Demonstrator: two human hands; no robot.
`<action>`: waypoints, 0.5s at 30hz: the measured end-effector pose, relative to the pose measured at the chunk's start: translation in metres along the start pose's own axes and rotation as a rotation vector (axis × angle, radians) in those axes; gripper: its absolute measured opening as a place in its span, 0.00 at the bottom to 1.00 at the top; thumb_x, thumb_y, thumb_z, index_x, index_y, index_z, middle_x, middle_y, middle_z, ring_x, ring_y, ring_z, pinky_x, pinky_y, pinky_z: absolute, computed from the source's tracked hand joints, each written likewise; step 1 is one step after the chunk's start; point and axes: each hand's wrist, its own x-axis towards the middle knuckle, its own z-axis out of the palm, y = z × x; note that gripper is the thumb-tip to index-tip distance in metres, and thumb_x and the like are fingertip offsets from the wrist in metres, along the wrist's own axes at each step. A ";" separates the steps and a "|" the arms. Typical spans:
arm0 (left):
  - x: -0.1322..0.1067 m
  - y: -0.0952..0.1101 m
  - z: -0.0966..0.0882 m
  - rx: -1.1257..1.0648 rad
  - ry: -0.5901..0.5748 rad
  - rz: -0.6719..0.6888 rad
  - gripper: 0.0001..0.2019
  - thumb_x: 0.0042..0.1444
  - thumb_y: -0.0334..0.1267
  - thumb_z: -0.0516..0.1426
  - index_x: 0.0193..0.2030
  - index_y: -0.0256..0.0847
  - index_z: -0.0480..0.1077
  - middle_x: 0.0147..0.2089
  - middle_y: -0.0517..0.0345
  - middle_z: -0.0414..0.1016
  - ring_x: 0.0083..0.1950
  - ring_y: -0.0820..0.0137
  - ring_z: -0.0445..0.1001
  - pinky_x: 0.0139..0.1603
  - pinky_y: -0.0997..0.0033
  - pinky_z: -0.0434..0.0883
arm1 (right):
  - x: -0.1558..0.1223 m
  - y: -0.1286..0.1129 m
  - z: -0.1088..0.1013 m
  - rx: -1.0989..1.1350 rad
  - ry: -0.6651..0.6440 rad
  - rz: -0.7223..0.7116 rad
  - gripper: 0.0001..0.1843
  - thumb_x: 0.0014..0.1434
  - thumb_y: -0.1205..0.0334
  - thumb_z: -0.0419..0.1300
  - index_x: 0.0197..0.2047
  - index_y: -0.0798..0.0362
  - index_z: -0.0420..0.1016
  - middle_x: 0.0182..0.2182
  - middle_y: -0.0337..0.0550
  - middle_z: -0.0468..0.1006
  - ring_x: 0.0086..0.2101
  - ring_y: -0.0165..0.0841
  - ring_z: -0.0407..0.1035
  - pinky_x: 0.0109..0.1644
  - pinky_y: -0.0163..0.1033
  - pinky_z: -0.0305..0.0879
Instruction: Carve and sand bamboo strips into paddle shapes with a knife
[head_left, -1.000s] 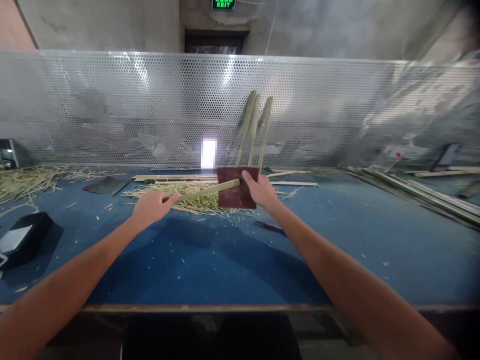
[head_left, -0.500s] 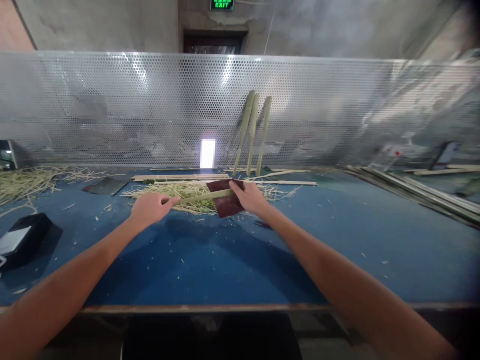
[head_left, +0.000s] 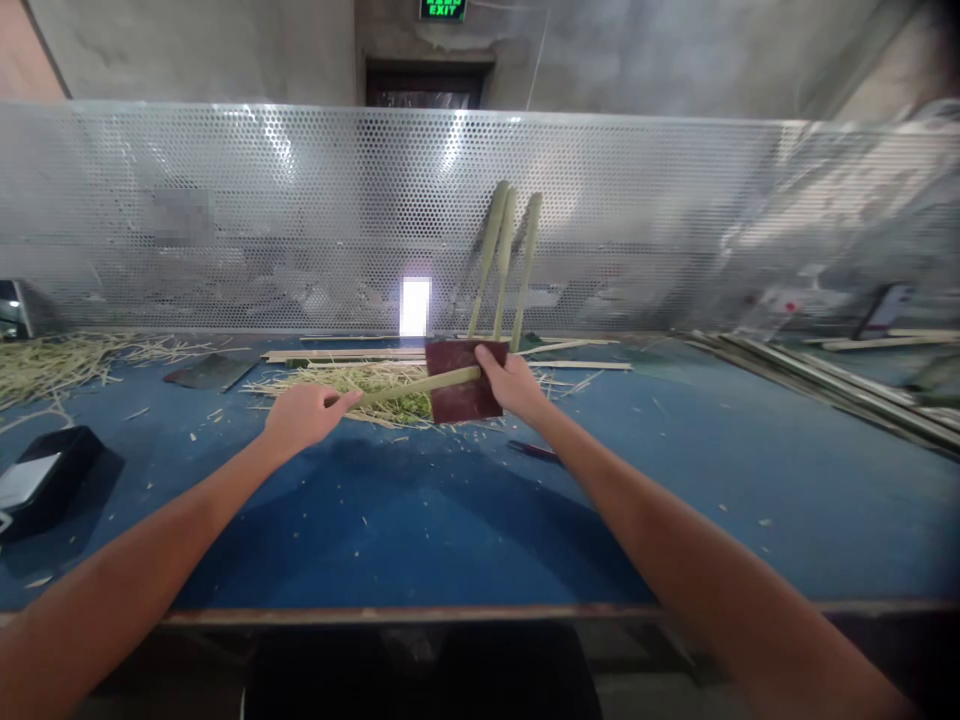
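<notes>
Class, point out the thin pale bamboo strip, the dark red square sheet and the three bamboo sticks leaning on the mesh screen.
thin pale bamboo strip point(head_left: 405, 388): head view, mid-length.
dark red square sheet point(head_left: 459, 405): head view, lower face.
three leaning bamboo sticks point(head_left: 505, 262): head view, middle stick's shaft.

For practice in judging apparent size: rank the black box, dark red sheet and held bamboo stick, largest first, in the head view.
1. black box, though nearest the camera, so unsure
2. dark red sheet
3. bamboo stick, long but thin

Dark red sheet point(head_left: 457, 385), blue table point(head_left: 450, 520)
</notes>
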 end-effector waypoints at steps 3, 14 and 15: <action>0.000 -0.001 0.000 0.003 0.022 -0.003 0.32 0.61 0.65 0.41 0.17 0.42 0.51 0.15 0.58 0.54 0.17 0.71 0.52 0.24 0.66 0.42 | 0.003 0.000 -0.005 -0.018 0.081 0.004 0.29 0.60 0.33 0.46 0.26 0.49 0.69 0.25 0.46 0.76 0.33 0.44 0.72 0.41 0.47 0.67; 0.000 0.000 0.000 0.003 0.025 -0.023 0.32 0.60 0.66 0.41 0.16 0.42 0.51 0.15 0.57 0.54 0.17 0.71 0.52 0.23 0.66 0.43 | 0.002 -0.001 -0.001 -0.042 0.089 0.028 0.29 0.60 0.34 0.47 0.27 0.50 0.70 0.23 0.45 0.75 0.31 0.43 0.71 0.39 0.45 0.66; 0.000 0.000 0.000 0.004 0.027 -0.027 0.32 0.60 0.66 0.41 0.16 0.42 0.51 0.15 0.57 0.54 0.16 0.71 0.52 0.23 0.66 0.43 | 0.002 -0.001 -0.002 -0.042 0.097 0.032 0.29 0.61 0.34 0.46 0.27 0.50 0.70 0.23 0.46 0.75 0.31 0.43 0.71 0.40 0.45 0.66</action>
